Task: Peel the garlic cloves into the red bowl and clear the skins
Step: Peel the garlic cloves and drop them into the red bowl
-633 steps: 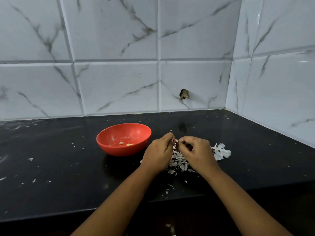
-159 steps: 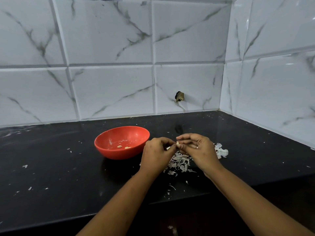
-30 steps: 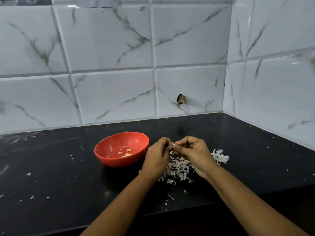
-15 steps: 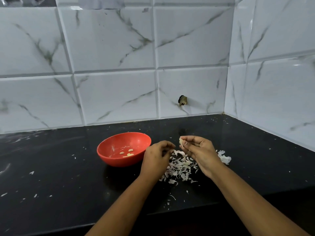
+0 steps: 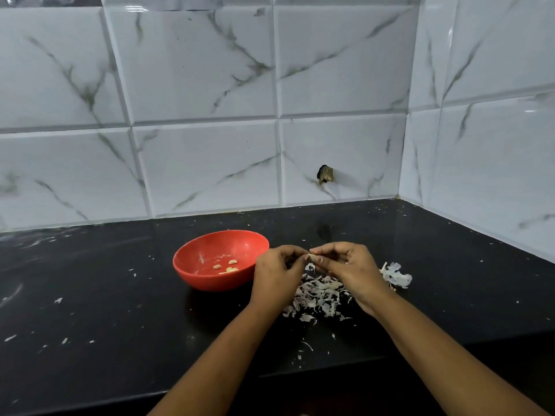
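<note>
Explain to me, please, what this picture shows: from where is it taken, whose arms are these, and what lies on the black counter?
No machine here: a camera worn on a person's head looks down at that person's own arms. The left hand and right hand pinch a small garlic clove above a pile of skins. On the black counter, left of the hands, stands a red bowl with a few peeled cloves inside. Loose skin flakes lie scattered around.

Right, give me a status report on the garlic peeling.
Left hand and right hand pinch one garlic clove above the skins pile. A few peeled cloves in red bowl. Skins uncleared on counter; nothing blocking.
</note>
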A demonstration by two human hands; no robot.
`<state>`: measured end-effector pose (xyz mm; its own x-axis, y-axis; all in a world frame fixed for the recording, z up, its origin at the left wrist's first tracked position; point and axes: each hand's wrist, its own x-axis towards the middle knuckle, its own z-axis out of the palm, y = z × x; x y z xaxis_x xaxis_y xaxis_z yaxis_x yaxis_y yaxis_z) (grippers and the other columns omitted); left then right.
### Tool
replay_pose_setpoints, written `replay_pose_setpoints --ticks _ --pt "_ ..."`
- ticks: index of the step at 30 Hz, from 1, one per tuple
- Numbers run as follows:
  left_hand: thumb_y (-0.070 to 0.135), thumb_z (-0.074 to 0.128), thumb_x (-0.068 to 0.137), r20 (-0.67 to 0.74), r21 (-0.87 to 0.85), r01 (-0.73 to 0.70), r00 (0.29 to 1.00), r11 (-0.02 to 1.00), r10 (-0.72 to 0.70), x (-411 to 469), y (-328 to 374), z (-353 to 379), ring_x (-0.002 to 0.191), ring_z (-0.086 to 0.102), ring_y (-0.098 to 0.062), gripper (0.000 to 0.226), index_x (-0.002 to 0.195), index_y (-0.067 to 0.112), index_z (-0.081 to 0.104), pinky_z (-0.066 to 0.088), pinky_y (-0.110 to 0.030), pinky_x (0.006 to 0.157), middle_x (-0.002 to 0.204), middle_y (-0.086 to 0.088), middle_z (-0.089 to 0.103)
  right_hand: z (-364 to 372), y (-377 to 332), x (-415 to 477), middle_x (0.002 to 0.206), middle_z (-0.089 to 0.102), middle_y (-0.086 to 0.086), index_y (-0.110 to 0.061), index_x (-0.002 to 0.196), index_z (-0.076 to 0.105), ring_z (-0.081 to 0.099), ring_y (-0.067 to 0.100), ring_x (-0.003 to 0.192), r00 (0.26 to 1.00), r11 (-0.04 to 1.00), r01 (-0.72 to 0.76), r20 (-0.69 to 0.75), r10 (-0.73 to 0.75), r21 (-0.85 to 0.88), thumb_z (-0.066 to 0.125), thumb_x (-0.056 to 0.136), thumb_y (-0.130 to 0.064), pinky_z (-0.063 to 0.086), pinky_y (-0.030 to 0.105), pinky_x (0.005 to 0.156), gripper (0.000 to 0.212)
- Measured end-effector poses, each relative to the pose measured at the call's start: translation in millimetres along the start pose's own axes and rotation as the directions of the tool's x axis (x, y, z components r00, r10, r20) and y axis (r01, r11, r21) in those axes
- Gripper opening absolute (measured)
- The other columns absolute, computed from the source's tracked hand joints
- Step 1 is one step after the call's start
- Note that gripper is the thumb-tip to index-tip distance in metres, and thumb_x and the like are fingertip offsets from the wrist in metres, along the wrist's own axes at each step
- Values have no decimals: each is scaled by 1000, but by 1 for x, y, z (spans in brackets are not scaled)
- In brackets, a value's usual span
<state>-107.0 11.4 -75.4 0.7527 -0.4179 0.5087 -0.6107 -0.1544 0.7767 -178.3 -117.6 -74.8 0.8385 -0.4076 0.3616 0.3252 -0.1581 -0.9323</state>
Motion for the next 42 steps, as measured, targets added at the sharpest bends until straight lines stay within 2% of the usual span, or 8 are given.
replay_pose_setpoints --ticks 4,11,18,24,27,30,37,42 --pt "9 63 89 37 -63 69 997 996 -67 0 2 -1 44 56 -4 11 85 12 73 46 -17 48 60 4 65 -1 2 0 85 74 6 -10 86 74 70 10 80 1000 999 30 6 -30 -43 70 80 4 54 18 71 16" --pt "6 63 85 39 -30 62 997 998 -61 -2 3 -1 42 54 -2 17 75 17 70 45 -16 45 55 6 63 -1 4 0 85 75 2 -12 86 75 71 13 83 997 986 76 20 -74 -148 71 81 1 55 19 71 15" --pt "2 61 86 63 -120 119 992 986 -112 -2 4 -2 39 54 -3 14 78 8 70 42 -15 43 57 -1 64 -3 4 1 84 74 10 -8 88 75 68 13 77 997 993 65 51 -60 -95 70 82 3 54 19 71 14" --pt "3 59 89 98 -234 206 977 950 -188 0 2 -2 39 52 -9 19 74 11 69 38 -18 41 61 -15 64 -3 2 0 86 75 3 -13 89 75 69 9 80 995 998 46 86 -42 -40 66 84 4 52 17 71 20" --pt "3 58 90 113 -250 227 972 941 -204 0 1 -3 37 49 -9 20 74 11 69 36 -18 40 50 -8 59 -1 0 -1 86 75 2 -11 90 75 69 6 81 995 999 37 95 -36 -17 64 85 6 51 16 71 21" --pt "1 58 90 138 -255 238 968 937 -209 1 0 -4 37 50 -8 20 75 9 68 37 -18 40 54 -5 62 -1 0 -1 87 75 3 -13 89 75 70 10 83 995 999 33 93 -31 -17 63 85 7 53 17 73 23" --pt "4 59 90 160 -224 224 969 949 -191 4 0 -7 40 55 -9 19 75 12 68 38 -17 40 65 -11 67 0 -2 -2 91 75 2 -16 90 75 68 7 82 996 1000 31 84 -31 0 60 88 5 52 17 75 26" --pt "7 61 88 63 -43 184 981 982 -182 2 -5 -2 42 59 -9 19 72 16 66 44 -18 44 58 2 65 0 -3 -3 92 73 -2 -22 96 75 64 8 82 996 999 -9 93 5 42 59 92 -3 52 19 75 25"
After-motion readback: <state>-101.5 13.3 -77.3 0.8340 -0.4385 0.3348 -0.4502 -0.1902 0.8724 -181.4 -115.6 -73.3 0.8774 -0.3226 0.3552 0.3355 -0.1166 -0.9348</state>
